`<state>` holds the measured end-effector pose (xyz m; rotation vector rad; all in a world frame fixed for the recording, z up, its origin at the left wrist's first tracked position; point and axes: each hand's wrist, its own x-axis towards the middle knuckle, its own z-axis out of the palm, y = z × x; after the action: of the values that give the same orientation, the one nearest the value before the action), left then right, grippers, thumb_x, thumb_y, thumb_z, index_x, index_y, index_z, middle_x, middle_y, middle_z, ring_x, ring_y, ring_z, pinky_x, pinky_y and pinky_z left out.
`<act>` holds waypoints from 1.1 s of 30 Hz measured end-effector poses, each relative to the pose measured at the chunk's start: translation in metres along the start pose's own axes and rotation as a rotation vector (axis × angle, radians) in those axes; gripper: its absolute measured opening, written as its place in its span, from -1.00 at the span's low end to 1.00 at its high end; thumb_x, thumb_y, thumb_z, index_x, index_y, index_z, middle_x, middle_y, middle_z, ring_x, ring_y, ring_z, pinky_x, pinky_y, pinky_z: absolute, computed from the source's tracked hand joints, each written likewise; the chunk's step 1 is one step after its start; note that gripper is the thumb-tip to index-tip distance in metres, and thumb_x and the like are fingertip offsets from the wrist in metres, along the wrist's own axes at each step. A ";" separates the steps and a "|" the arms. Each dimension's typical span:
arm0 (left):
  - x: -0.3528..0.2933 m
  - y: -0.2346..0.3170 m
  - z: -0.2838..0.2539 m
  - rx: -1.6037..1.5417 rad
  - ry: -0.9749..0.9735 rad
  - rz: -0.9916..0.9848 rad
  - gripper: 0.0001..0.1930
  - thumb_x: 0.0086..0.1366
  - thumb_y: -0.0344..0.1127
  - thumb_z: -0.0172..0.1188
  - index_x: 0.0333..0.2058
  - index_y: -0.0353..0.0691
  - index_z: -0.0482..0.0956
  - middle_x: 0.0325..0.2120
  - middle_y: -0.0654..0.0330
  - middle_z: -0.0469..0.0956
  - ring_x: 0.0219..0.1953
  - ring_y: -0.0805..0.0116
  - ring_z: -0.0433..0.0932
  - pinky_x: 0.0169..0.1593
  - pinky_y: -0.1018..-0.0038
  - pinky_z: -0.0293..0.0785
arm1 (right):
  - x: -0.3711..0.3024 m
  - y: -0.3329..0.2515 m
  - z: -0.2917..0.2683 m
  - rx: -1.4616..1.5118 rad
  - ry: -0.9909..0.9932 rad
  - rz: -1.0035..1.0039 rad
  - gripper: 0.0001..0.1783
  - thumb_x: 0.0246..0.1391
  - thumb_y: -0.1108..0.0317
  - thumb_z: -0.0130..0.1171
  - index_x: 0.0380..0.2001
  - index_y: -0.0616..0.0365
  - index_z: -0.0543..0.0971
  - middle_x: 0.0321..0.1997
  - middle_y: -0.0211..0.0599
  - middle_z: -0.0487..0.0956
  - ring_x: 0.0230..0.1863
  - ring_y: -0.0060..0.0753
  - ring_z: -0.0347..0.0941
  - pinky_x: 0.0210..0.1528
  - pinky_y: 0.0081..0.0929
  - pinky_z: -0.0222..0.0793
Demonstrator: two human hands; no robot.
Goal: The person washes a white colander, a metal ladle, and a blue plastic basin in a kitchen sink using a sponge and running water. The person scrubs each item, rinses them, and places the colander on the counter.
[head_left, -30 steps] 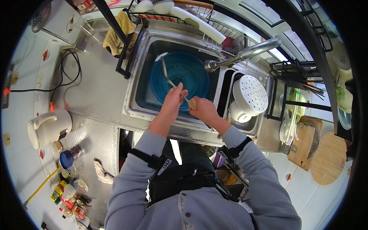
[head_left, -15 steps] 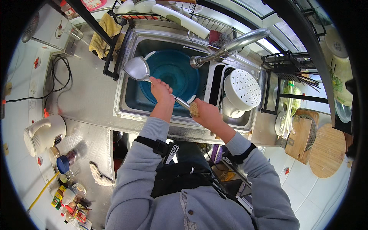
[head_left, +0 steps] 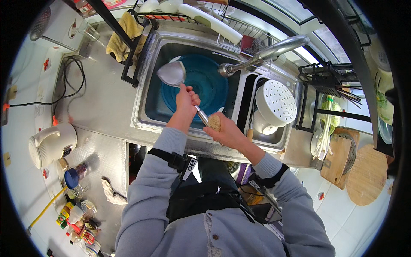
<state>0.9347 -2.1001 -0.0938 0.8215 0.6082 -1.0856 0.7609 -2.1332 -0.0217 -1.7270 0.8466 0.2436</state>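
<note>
A metal wok spatula (head_left: 171,73) is held slantwise over the sink, its broad blade up at the far left and its handle running down to the right. My left hand (head_left: 186,103) is closed round the handle just below the blade. In my right hand (head_left: 227,131) is a tan scrubbing sponge (head_left: 215,123), pressed against the handle's lower end. Beneath the spatula, a round blue basin (head_left: 207,92) with water in it sits in the left bowl of the steel sink (head_left: 150,96).
A bent metal faucet (head_left: 265,53) reaches over the sink's middle. White perforated steamer ware (head_left: 277,104) fills the right bowl. A wire dish rack (head_left: 231,26) runs along the back. A kettle (head_left: 53,144) stands left; cutting boards (head_left: 366,174) lean at the right.
The spatula's blade has tilted further upright. My right hand and the sponge have shifted slightly along the handle's end. The whole view has moved a little to the right.
</note>
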 end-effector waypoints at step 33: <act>-0.095 0.040 -0.059 0.560 -0.167 -0.401 -0.76 0.47 -0.12 -0.15 -0.36 -0.09 0.27 -0.71 0.46 0.08 -0.77 0.69 0.01 -0.76 0.70 -0.08 | 0.130 0.017 -0.002 -0.597 0.267 -0.787 -0.45 0.01 0.51 0.12 0.15 0.14 0.40 0.27 -0.03 0.31 0.32 0.05 0.17 0.34 -0.17 0.11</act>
<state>0.9355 -1.9930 -0.0423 1.0995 0.3310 -1.7176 0.8427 -2.1903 -0.1071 -2.5536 0.2159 -0.3055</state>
